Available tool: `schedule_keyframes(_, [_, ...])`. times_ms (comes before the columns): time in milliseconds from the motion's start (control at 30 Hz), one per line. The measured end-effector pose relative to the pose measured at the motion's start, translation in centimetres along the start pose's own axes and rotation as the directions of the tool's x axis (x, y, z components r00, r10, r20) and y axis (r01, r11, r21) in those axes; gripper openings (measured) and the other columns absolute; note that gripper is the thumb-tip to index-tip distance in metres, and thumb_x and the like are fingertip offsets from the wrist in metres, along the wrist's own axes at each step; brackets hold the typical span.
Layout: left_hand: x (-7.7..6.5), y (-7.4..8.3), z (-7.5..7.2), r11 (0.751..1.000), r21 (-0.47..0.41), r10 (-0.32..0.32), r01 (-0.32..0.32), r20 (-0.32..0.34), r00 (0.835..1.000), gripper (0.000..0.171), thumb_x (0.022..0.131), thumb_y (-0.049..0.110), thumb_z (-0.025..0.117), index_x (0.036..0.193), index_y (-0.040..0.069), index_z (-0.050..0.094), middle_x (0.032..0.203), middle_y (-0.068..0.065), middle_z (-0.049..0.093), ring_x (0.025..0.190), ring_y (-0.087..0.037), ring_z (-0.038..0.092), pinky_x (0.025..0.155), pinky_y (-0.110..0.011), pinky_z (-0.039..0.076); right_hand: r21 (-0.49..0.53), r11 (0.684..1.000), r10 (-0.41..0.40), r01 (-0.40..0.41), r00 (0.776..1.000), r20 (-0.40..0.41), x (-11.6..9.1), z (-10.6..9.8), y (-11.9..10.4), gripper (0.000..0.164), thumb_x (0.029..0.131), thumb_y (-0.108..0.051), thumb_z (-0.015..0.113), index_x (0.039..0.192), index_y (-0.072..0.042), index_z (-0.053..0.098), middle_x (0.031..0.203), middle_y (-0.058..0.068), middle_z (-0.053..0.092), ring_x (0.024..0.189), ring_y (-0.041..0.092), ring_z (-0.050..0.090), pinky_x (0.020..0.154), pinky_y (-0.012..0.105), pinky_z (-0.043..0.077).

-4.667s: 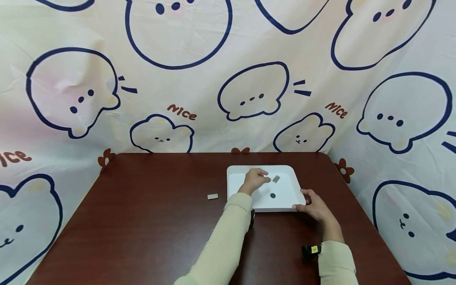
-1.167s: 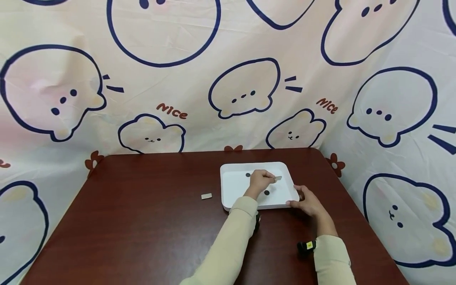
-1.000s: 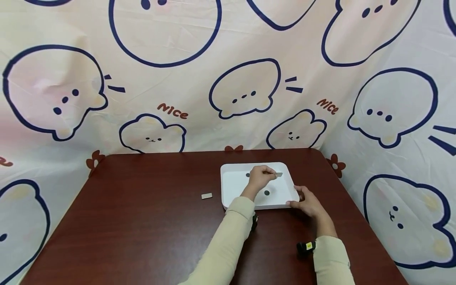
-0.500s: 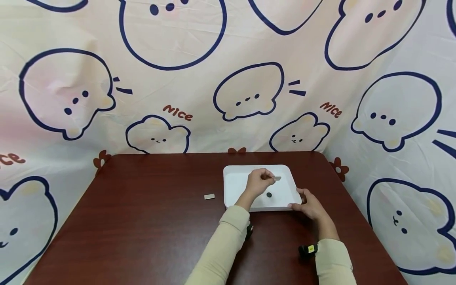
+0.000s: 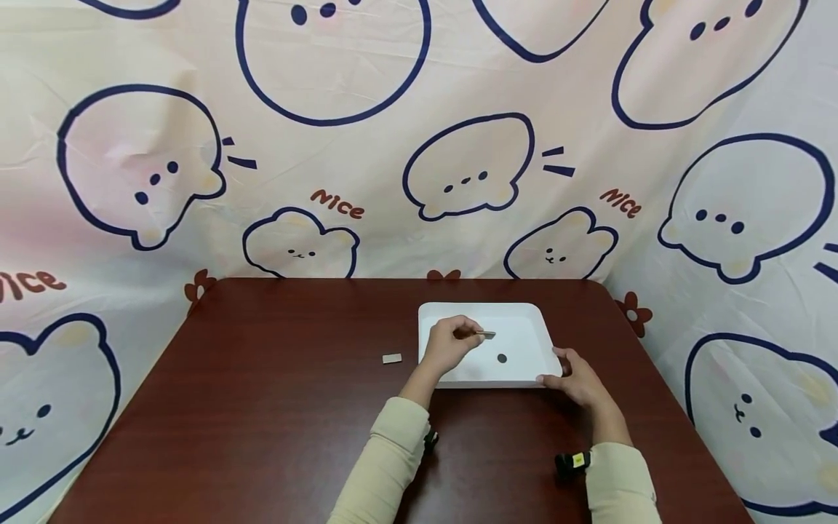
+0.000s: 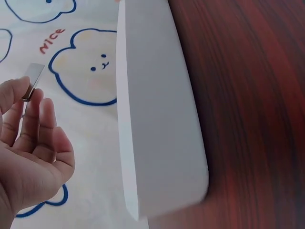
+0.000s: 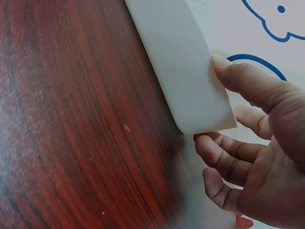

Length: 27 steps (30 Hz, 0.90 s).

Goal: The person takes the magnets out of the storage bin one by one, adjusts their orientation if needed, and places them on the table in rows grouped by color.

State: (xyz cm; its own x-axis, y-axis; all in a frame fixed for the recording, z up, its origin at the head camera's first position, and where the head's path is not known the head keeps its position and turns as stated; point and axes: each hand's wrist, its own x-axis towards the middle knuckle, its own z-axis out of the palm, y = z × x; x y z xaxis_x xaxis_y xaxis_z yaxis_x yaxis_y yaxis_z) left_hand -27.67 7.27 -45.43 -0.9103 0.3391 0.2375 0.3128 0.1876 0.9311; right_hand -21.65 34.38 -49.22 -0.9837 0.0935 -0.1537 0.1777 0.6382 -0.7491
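My left hand (image 5: 448, 346) pinches a small flat silver rectangular piece (image 6: 34, 78) between thumb and fingertips, over the left half of a white tray (image 5: 527, 320). In the head view the piece shows edge-on at the fingertips. A dark round disc (image 5: 502, 358) lies on the tray floor, to the right of this hand. My right hand (image 5: 583, 382) grips the tray's front right corner. Seen from the right wrist, its thumb (image 7: 243, 78) is at the rim and the other fingers bend round the corner.
A small pale rectangular piece (image 5: 391, 358) lies on the brown table (image 5: 281, 415), left of the tray. A cartoon-printed cloth (image 5: 366, 167) hangs behind and beside the table.
The silver piece lay on the tray floor in the oldest frame; now my left hand has it and has drawn it leftward. My right hand stays at the tray corner.
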Motion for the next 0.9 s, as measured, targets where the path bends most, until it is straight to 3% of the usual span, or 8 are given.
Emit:
schedule_keyframes(600, [-2.5, -1.1, -5.7, 1.000, 0.031, -0.002, 0.004, -0.067, 0.998, 0.006, 0.082, 0.002, 0.067, 0.085, 0.007, 0.066, 0.076, 0.000, 0.062, 0.067, -0.016, 0.055, 0.059, -0.028, 0.045, -0.008, 1.000, -0.003, 0.004, 1.000, 0.007, 0.2, 0.0, -0.2, 0.083, 0.077, -0.026, 0.077, 0.138, 0.006, 0.032, 0.101, 0.020, 0.054, 0.088, 0.028, 0.050, 0.074, 0.038, 0.041])
schedule_keyframes(900, [-3.6, -2.2, -8.1, 0.999, 0.038, -0.002, 0.006, -0.093, 0.996, 0.005, 0.083, 0.006, 0.069, 0.086, 0.008, 0.066, 0.079, 0.000, 0.064, 0.070, -0.017, 0.056, 0.059, -0.028, 0.046, -0.002, 1.000, -0.002, 0.002, 1.000, 0.014, -0.1, 0.0, 0.0, 0.084, 0.077, -0.027, 0.077, 0.138, 0.005, 0.031, 0.101, 0.019, 0.055, 0.087, 0.026, 0.052, 0.074, 0.038, 0.041])
